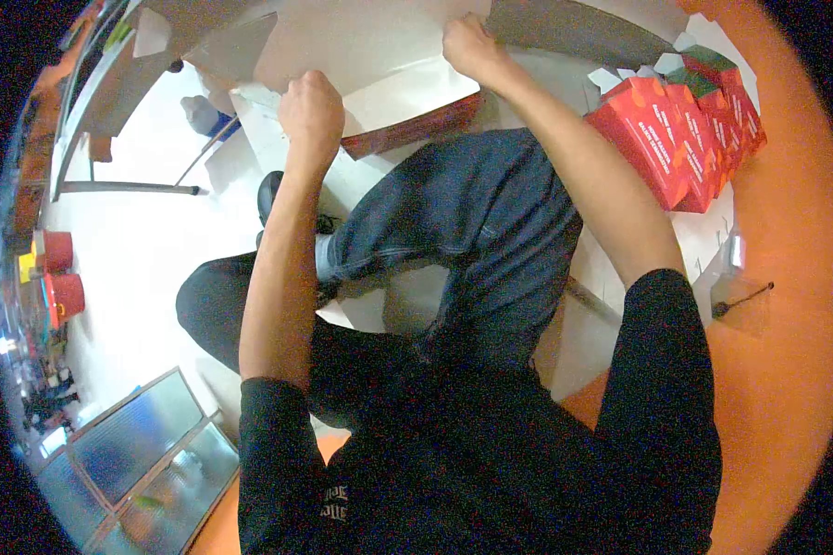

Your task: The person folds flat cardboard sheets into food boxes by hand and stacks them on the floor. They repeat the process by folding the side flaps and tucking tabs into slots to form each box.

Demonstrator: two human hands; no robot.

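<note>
A cardboard box with a white inside [407, 92] and a dark red outer side lies in front of my knees. At its left end, my left hand [312, 111] is closed, its fingers curled out of sight. My right hand [472, 48] is closed too, at the far right end of the same box. Both hands are near raised cardboard flaps, and what the fingers pinch is hidden. To the right, several red cartons with white print [662, 134] stand packed together in a row.
An orange surface [787, 277] runs down the right side, with a small clear item and dark stick [745, 301] on it. Red containers [63, 296] stand at the far left. A framed glass panel [143, 462] is at lower left. My crossed legs fill the middle.
</note>
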